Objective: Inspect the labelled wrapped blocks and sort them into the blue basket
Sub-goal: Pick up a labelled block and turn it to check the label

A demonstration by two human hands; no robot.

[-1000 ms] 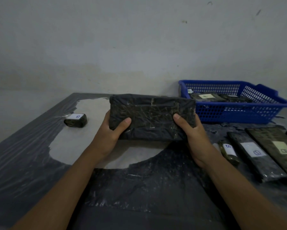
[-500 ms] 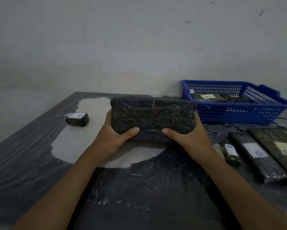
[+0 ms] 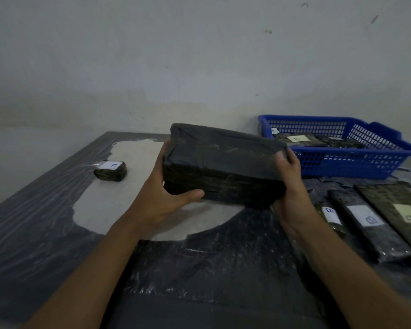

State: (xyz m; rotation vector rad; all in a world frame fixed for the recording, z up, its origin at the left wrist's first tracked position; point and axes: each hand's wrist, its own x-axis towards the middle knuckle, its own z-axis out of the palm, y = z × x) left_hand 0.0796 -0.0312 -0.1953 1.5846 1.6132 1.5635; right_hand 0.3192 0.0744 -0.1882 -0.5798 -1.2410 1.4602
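1. Tabletop: covered in dark plastic film with a pale bare patch at centre.
2. Blue basket: far right, already holding labelled blocks.
3. Large wrapped block: held above the tabletop, tilted, no label visible on the faces shown.
4. Left hand and right hand: clamped on opposite ends of the block, thumbs towards me.
5. Three labelled blocks: lying at right, awaiting sorting.
6. Small labelled block: alone at left.

Assessment: inspection step in hand; next move likely calls for turning the block to find its label, then carrying it right to the basket.
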